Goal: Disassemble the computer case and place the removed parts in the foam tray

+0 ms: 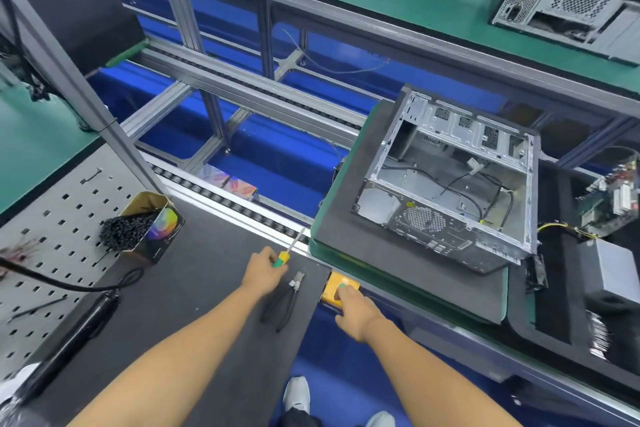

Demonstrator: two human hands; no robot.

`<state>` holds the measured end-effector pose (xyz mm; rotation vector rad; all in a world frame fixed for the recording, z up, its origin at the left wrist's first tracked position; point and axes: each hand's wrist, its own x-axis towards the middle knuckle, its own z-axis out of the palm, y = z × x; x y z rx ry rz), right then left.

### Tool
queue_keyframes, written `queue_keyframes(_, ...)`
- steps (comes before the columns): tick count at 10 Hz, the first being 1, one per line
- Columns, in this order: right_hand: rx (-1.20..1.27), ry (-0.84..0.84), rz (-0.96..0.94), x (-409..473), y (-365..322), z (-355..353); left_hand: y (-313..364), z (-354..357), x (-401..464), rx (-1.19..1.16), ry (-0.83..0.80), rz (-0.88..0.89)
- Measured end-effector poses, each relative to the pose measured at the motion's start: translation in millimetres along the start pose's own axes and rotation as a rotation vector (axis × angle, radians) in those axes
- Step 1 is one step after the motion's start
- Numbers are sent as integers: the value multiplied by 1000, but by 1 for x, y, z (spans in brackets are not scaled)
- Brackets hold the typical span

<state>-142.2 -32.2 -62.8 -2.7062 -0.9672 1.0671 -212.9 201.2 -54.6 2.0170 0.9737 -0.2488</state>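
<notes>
Conveyor line (221, 199): I am seeing an aluminium roller track running diagonally past the bench, blue panels showing beneath it.
Work mat (194, 288): I am looking down at a dark mat lying over a grey pegboard (52, 218), on my side of the track.
Foam tray (540, 291): I am finding it at the right edge of view, black, just beside the case pallet; a circuit board (609, 204) and a grey boxed unit (620, 270) are sitting in its compartments.
Computer case (450, 184): I am seeing it lying on its side on a dark foam pad (346, 218), open face up, the inside mostly stripped, loose black cables trailing across the floor of the shell.
Second case (571, 0): it is standing on the green upper shelf, far right.
Cardboard box (152, 222): it is leaning open on the mat, spilling black cable ties.
Left hand (263, 267): I am watching it curling round the green-and-yellow handle of a screwdriver (289, 250), whose shaft is pointing towards the track.
Right hand (356, 308): it is lying flat with fingers extended, fingertips pressing the green button (342, 286) on a yellow box at the bench edge.
Pliers (284, 298): they are lying on the mat between my two hands, black handles towards me.
</notes>
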Motion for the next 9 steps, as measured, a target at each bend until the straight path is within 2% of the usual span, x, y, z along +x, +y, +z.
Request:
queue_keyframes(4,160,-14,43,-22,15,-3,-30,8,-9,382,-19,-128)
queue_keyframes(7,205,-5,64,-34,34,-11,-26,12,-6,529,-46,-83)
queue_keyframes(8,288,17,71,-39,44,-11,-19,20,-6,550,44,-6)
queue_keyframes(9,482,52,89,-54,57,-7,-12,36,-11,448,102,171)
